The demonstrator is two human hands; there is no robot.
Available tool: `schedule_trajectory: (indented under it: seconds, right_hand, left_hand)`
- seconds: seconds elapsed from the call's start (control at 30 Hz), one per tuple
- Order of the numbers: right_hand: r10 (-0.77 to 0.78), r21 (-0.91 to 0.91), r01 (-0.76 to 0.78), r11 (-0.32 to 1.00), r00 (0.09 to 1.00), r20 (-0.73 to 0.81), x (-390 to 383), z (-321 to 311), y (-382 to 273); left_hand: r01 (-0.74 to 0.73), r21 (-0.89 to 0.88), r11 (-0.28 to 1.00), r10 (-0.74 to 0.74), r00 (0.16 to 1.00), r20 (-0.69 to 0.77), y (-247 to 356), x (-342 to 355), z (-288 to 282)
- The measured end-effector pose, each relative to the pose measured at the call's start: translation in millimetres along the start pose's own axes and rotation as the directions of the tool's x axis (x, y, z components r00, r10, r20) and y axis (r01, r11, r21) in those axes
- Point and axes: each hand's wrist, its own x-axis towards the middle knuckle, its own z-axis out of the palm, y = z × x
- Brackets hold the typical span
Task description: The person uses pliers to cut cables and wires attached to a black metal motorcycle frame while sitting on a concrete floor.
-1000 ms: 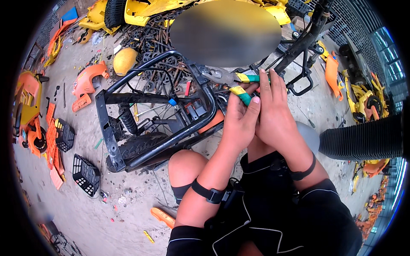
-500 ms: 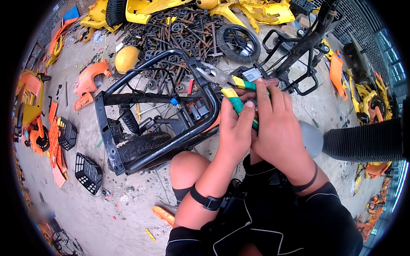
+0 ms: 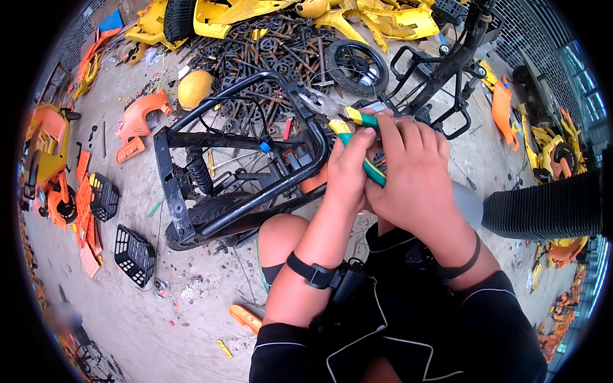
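Note:
Both hands are wrapped round the handles of a pair of pliers (image 3: 331, 108), whose grips are green and yellow. My left hand (image 3: 347, 175) closes on the lower handle, thumb along it. Over the upper handle, my right hand (image 3: 414, 171) curls its fingers from above. The two handles stand apart. Pointing up and left, the pliers' metal jaws are at the upper right bend of a black tubular vehicle frame (image 3: 255, 171); whether they grip anything there I cannot tell. Inside the frame are a shock absorber (image 3: 199, 171), cables and a blue connector (image 3: 265, 147).
Beyond the frame lies a heap of rusty metal parts (image 3: 274, 54), with a small wheel (image 3: 356, 67) beside it. A black fork-like assembly (image 3: 440, 80) stands at the upper right. Black baskets (image 3: 134, 254) and orange panels (image 3: 142, 118) lie on the left. A ribbed black tube (image 3: 543, 205) juts in from the right.
The black frame has shifted and tilted a little to the right. Both hands and the pliers have moved slightly up and left, with the right hand's fingers curled further over the handle.

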Motion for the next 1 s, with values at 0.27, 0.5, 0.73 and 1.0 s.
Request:
schedule_trajectory:
  seconds: [0.27, 0.5, 0.73, 1.0]
  right_hand:
    - [0.121, 0.044, -0.131, 0.99, 0.976, 0.184, -4.2, -1.1, -6.3]
    - [0.15, 0.084, -0.165, 0.983, 0.975, 0.163, -4.3, -6.5, -19.8]
    - [0.019, 0.08, -0.026, 0.996, 0.996, 0.085, -4.6, -4.8, -5.2]
    - [-0.168, 0.212, 0.121, 0.97, 0.96, 0.223, 20.1, 7.9, 65.3]
  left_hand:
    - [0.082, -0.035, 0.996, -0.08, 0.995, 0.052, -3.5, -3.0, -5.5]
    - [0.138, -0.316, 0.939, -0.087, 0.981, 0.171, 8.6, -1.0, 2.6]
    - [0.045, -0.369, 0.928, 0.008, 0.99, 0.141, -7.6, 6.5, 2.8]
    - [-0.214, -0.278, 0.936, 0.201, 0.977, -0.074, -41.6, 34.7, 19.1]
